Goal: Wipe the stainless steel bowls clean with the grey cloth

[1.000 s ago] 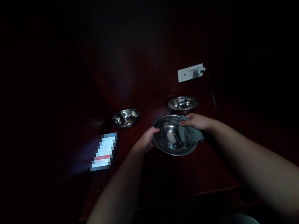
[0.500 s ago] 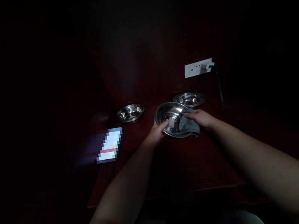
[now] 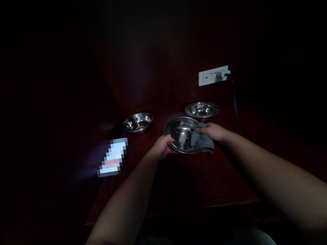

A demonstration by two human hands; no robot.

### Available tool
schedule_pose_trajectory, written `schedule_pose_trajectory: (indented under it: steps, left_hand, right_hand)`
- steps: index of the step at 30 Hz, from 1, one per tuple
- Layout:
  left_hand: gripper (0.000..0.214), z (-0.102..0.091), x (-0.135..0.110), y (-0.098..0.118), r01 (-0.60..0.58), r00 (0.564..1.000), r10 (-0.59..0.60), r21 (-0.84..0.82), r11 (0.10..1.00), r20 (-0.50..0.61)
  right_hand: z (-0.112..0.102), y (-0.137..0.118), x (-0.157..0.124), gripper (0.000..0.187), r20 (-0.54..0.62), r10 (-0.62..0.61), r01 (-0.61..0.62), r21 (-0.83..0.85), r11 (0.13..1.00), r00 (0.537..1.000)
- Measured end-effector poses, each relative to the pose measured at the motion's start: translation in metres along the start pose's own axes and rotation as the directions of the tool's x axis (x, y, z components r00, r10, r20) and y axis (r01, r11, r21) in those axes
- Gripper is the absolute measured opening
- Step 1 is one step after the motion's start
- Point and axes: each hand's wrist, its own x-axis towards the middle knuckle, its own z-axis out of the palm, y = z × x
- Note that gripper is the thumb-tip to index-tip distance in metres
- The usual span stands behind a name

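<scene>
A shiny metal bowl is held above the dark red table, its inside tilted toward me. My left hand grips its left rim, thumb inside and fingers underneath. A grey-green cloth is pinched in my right hand, draped over the right side of the bowl and its rim. The fingers under the cloth are partly hidden. Behind, to the left, stands another metal bowl with something yellow at its bottom. Shallow metal dishes, seemingly stacked, sit behind to the right.
A lit phone, its screen blurred out, lies on the table's left side with a cable near it. On the back wall is a white socket plate with a plug and hanging black cord. The table's front edge crosses below my forearms.
My left thumb has drawn back toward the rim, and the bowl tilts slightly differently. The cloth has shifted a little on the bowl. The whole view has slid slightly sideways.
</scene>
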Motion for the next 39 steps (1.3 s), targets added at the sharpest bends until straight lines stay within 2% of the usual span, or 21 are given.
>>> schedule_pose_trajectory:
  steps: [2, 7, 10, 14, 17, 20, 22, 24, 30, 39]
  left_hand:
    - [0.038, -0.004, -0.003, 0.001, 0.034, 0.999, -0.034, 0.024, 0.999, 0.028]
    - [0.024, -0.012, -0.012, 0.001, 0.162, 0.978, -0.171, 0.082, 0.983, 0.12]
    - [0.021, -0.01, -0.015, -0.001, 0.184, 0.974, -0.191, 0.071, 0.98, 0.121]
    - [0.033, -0.003, -0.014, -0.003, 0.115, 0.991, -0.113, -0.022, 0.993, 0.075]
    - [0.045, -0.001, -0.01, -0.004, -0.022, 0.997, 0.028, -0.078, 0.997, 0.075]
    - [0.056, -0.001, -0.005, -0.005, -0.161, 0.983, 0.162, -0.025, 0.987, 0.085]
    - [0.061, 0.001, -0.002, -0.007, -0.199, 0.977, 0.196, 0.021, 0.98, 0.083]
    - [0.063, 0.003, 0.002, -0.009, -0.218, 0.975, 0.217, 0.019, 0.976, 0.055]
    - [0.064, 0.01, 0.008, -0.011, -0.231, 0.973, 0.226, -0.128, 0.965, -0.047]
    - [0.066, 0.008, 0.013, -0.012, -0.233, 0.969, 0.219, -0.128, 0.964, -0.117]
  right_hand:
    - [-0.002, 0.001, -0.004, 0.004, 0.021, 0.002, -0.002, 0.001, 1.0, 1.0]
    - [-0.01, 0.004, -0.012, 0.013, 0.196, 0.039, -0.038, -0.006, 0.999, 0.98]
    - [-0.012, 0.005, -0.013, 0.014, 0.221, 0.02, -0.02, 0.001, 1.0, 0.975]
    - [-0.007, 0.003, -0.011, 0.006, 0.149, -0.001, -0.013, 0.092, 0.996, 0.989]
    - [-0.004, 0.001, -0.007, 0.007, 0.006, -0.035, 0.033, 0.152, 0.988, 0.999]
    - [-0.003, 0.001, -0.002, 0.009, -0.114, -0.065, 0.084, 0.167, 0.982, 0.991]
    - [-0.002, 0.001, 0.001, 0.009, -0.146, -0.074, 0.097, 0.155, 0.983, 0.986]
    - [0.001, 0.002, 0.001, 0.009, -0.154, -0.074, 0.095, 0.132, 0.987, 0.985]
    - [0.009, 0.0, -0.004, 0.017, -0.1, -0.069, 0.072, 0.033, 0.997, 0.993]
    - [0.008, 0.0, -0.003, 0.021, -0.027, -0.077, 0.075, -0.055, 0.996, 0.997]
